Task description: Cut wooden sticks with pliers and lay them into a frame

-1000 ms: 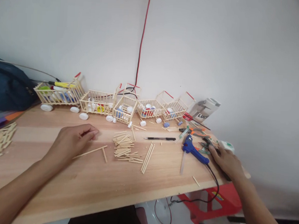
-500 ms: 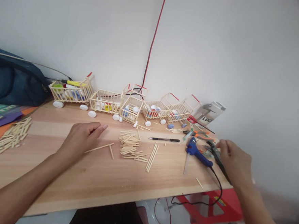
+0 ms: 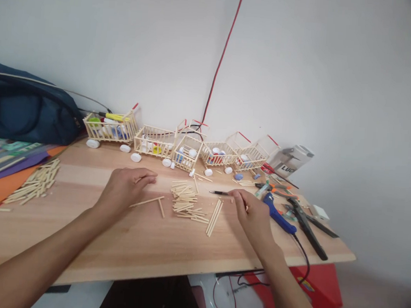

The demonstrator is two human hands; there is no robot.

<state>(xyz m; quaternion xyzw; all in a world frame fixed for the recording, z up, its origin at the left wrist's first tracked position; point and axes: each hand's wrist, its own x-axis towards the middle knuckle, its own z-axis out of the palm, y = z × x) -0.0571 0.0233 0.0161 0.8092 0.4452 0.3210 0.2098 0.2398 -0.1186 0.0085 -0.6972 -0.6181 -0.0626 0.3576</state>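
Note:
My left hand (image 3: pixel 125 188) is over the table just behind a T-shaped pair of wooden sticks (image 3: pixel 147 201), its fingers stretched forward and the thumb slightly apart, with nothing visible in it. My right hand (image 3: pixel 254 213) is above the black pen (image 3: pixel 218 192), covering the pen's right part. Its thumb and forefinger are pinched together; whether anything is between them is hidden. Between my hands lie a heap of short wooden sticks (image 3: pixel 184 199) and several longer sticks side by side (image 3: pixel 214 218).
Stick-built model carts (image 3: pixel 153 141) line the wall, some loaded with bottle caps. To the right lie a blue glue gun (image 3: pixel 280 215), a black-handled cutter (image 3: pixel 307 229), orange-handled pliers (image 3: pixel 282 192) and a box (image 3: pixel 291 162). More sticks (image 3: pixel 36 182) and a blue bag (image 3: pixel 29 106) are left.
My right hand has moved left from beside the black-handled cutter to above the pen. My left hand stays near the T-shaped sticks. The whole view has shifted slightly.

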